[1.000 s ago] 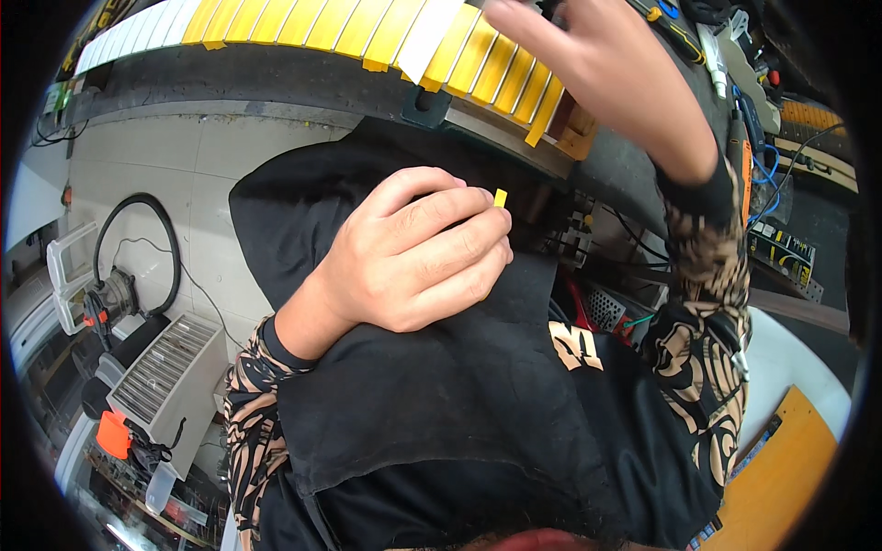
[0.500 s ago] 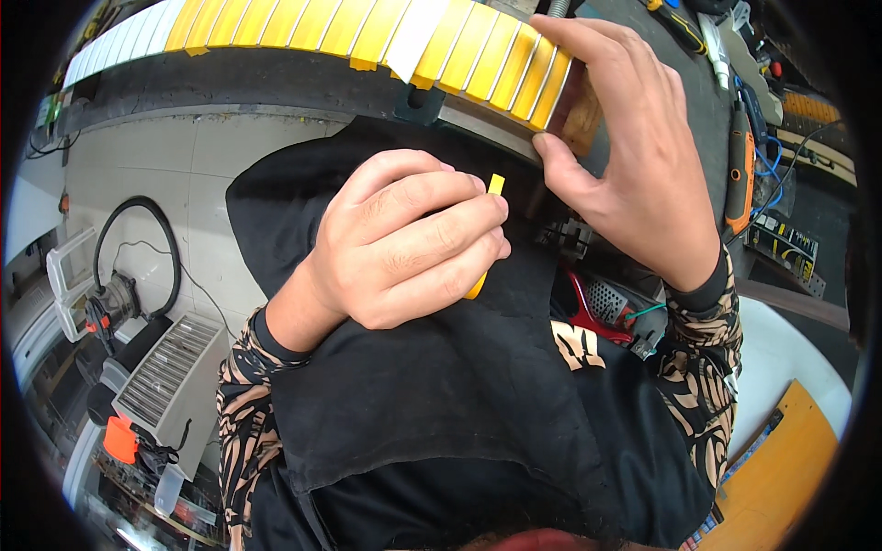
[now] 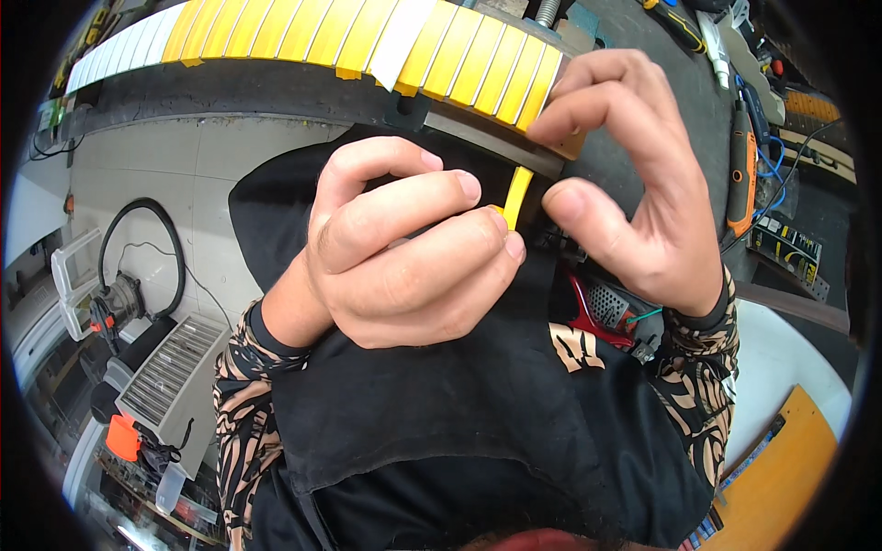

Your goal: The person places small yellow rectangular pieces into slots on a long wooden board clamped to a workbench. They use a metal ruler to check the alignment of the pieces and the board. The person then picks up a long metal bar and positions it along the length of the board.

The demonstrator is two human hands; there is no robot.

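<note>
A guitar neck (image 3: 276, 32) lies across the top, its fretboard covered with yellow tape strips between the metal frets and white ones toward the far left. One white strip (image 3: 401, 41) crosses the yellow and overhangs the near edge. My left hand (image 3: 395, 239) is closed around yellow masking tape (image 3: 520, 191); a short end sticks up past the fingertips, while most of the tape is hidden in the palm. My right hand (image 3: 634, 174) is open beside the neck's right end, thumb apart from the curled fingers, the tape end just left of the thumb.
The neck rests over a dark bench edge with a metal bar (image 3: 496, 136) below it. An orange-handled tool (image 3: 740, 174) and cables lie at right. On the left floor stand a grey slatted box (image 3: 170, 372) and a black hose (image 3: 175, 248). A black apron (image 3: 432, 395) covers my lap.
My left hand has shifted slightly right, and more of the tape end shows. My right hand has let go of the neck's end, its fingers curling above the tape.
</note>
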